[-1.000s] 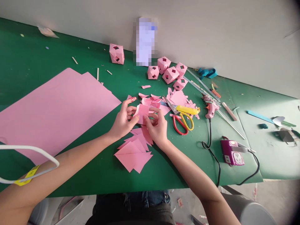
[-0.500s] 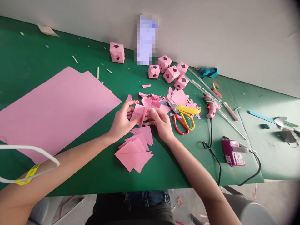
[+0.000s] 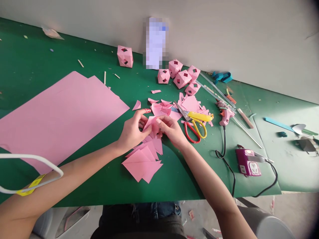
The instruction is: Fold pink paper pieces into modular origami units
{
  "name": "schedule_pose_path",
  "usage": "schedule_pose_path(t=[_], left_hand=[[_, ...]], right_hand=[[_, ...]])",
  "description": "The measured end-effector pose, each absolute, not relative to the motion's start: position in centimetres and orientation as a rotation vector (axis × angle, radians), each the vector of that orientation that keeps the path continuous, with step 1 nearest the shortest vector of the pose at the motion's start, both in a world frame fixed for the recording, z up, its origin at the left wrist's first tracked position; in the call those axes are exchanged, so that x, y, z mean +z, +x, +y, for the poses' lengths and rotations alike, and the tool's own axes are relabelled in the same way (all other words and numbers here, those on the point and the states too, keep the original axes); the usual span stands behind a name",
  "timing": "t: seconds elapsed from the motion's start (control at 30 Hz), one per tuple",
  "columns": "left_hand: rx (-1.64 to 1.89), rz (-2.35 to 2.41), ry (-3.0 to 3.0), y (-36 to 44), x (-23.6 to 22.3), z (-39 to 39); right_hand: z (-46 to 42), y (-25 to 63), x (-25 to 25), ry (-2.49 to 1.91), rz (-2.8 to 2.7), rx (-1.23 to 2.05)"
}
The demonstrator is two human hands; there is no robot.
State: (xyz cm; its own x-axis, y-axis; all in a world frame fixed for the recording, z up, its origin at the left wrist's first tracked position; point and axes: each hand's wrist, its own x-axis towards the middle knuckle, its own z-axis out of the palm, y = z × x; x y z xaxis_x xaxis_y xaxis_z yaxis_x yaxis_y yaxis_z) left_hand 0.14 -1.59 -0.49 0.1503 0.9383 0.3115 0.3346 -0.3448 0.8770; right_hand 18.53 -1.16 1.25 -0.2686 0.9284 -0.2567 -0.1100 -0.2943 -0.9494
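My left hand [image 3: 132,131] and my right hand [image 3: 171,131] meet over the green table [image 3: 37,63], both pinching one small folded pink paper piece [image 3: 152,123]. Fingers of both hands are closed on it. Just below the hands lies a stack of pink paper squares and triangles [image 3: 143,161]. Pink scraps [image 3: 161,107] lie just beyond the hands.
A large pink sheet [image 3: 57,116] covers the left. Several folded pink paper cubes [image 3: 181,78] and one apart [image 3: 125,56] stand near the wall. Yellow and red scissors [image 3: 196,124], a pink glue gun [image 3: 224,114] with cord, and a purple power strip [image 3: 248,162] lie to the right.
The hands have drawn closer together and folded the pink piece smaller. It now sits lower, nearer the stack.
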Motion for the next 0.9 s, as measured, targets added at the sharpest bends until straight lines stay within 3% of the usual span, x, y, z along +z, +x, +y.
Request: schedule_pose_path(t=[0.37,0.9], left_hand=[[1.318,1.219,1.473,-0.4,0.4,-1.3],[1.119,1.051,1.429,-0.5,0.5,-1.3]], right_hand=[[-1.0,18.9,1.3,-1.177,-1.207,1.788],[-1.0,18.5,1.1,-1.126,-1.152,1.704]])
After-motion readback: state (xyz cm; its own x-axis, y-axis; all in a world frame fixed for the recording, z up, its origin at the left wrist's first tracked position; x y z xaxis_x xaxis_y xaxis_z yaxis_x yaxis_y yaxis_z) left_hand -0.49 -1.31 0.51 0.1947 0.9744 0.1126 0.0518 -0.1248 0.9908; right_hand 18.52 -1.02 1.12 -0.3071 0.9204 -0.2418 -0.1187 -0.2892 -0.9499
